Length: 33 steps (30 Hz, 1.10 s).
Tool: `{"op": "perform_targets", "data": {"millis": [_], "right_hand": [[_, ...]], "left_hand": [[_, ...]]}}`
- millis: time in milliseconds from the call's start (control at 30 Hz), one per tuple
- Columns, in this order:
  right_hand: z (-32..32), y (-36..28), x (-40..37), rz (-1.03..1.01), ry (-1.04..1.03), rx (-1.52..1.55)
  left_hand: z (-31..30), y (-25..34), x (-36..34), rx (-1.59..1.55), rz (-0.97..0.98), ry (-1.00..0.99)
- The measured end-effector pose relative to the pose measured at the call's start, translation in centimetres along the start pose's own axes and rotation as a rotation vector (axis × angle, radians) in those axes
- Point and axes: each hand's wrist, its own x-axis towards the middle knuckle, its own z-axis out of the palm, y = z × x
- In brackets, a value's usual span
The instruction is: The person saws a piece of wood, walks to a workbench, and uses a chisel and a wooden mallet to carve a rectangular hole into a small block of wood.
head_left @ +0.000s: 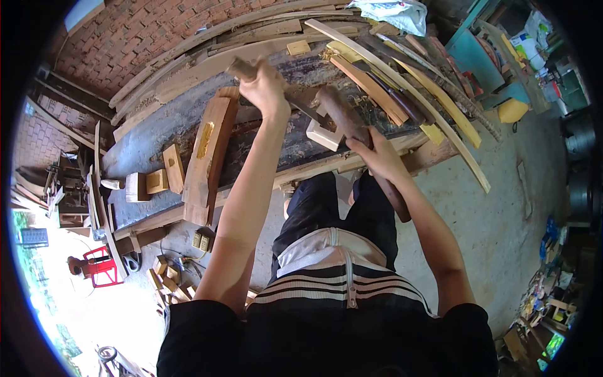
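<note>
My left hand (264,90) is wrapped round the wooden handle of a chisel (304,108), whose metal blade slants down to the right. The blade's tip is at a small pale wood block (323,136) near the bench's front edge. A long, rounded wooden mallet (342,108) is gripped in my right hand (379,154); its thick end lies over the bench beside the block, and the other end points back toward me. To the left of my left forearm rests a thick reddish-brown timber (202,164) with a rough mortise cut in it.
Small wood blocks (137,187) stand at the left of the dark workbench (251,147). Long strips (402,88) and a dark-handled tool (408,108) lie at the right among shavings. Offcuts (169,276) and a red stool (103,267) are on the floor at the left.
</note>
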Motion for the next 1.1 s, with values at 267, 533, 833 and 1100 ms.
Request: {"op": "perform_targets", "data": {"millis": [267, 533, 833, 1100], "right_hand": [[2.1, 4.3, 1.3, -0.116, 0.163, -0.142], [-0.1, 4.7, -0.3, -0.131, 0.148, 0.108], [0.0, 5.5, -2.2, -0.019, 0.133, 0.125], [0.2, 7.4, -3.1, -0.032, 0.241, 0.252]], "left_hand": [[-2.2, -1.1, 0.4, -0.05, -0.073, 0.087], [0.8, 2.0, -1.0, -0.025, 0.018, -0.035], [2.4, 2.2, -3.8, -0.113, 0.042, -0.205], [2.0, 2.1, -6.6, 0.236, 0.235, -0.471]]}}
